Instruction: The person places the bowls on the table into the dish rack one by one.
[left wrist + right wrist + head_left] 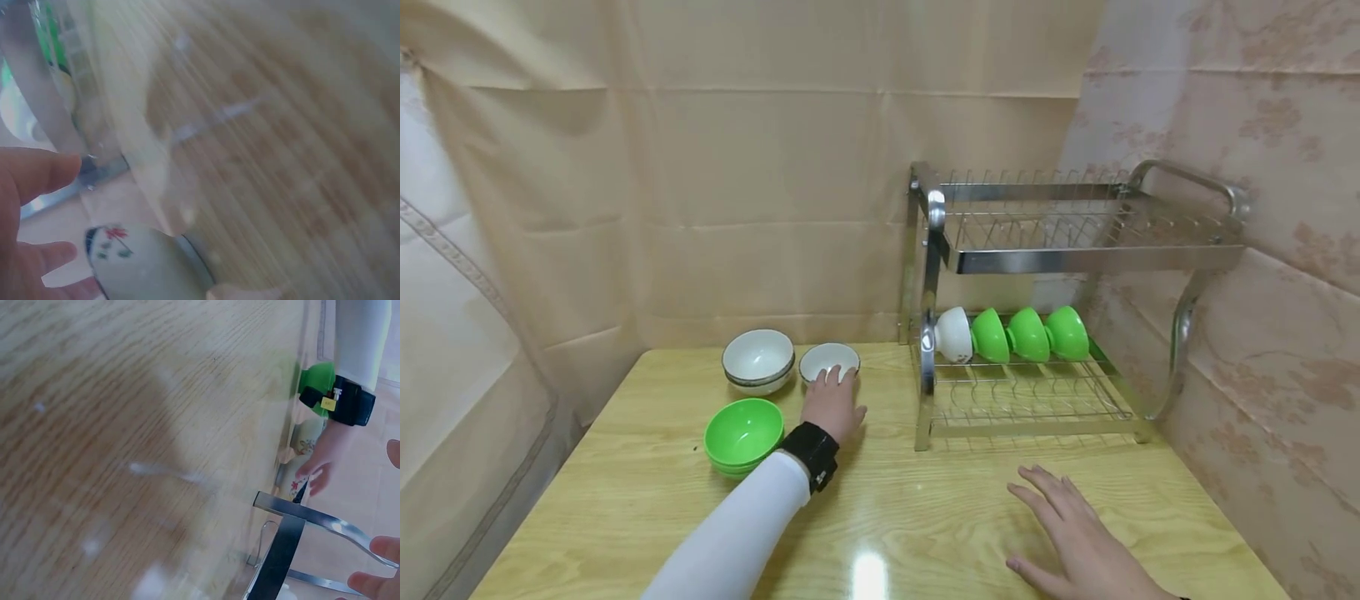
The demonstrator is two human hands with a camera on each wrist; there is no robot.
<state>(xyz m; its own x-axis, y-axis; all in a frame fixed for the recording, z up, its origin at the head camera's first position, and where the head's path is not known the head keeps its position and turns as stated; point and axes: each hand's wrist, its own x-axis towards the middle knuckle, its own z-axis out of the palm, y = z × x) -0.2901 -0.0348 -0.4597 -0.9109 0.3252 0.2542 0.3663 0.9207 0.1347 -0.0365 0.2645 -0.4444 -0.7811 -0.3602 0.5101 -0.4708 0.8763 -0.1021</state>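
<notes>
Only in wrist views: red flower on the white bowl by the left hand, fingers apart.

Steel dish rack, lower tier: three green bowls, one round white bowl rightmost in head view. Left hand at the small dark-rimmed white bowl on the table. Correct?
Wrong end: on the steel rack, the head view shows the round white bowl leftmost, the three green bowls right of it. Left hand at the small dark-rimmed bowl: correct.
</notes>
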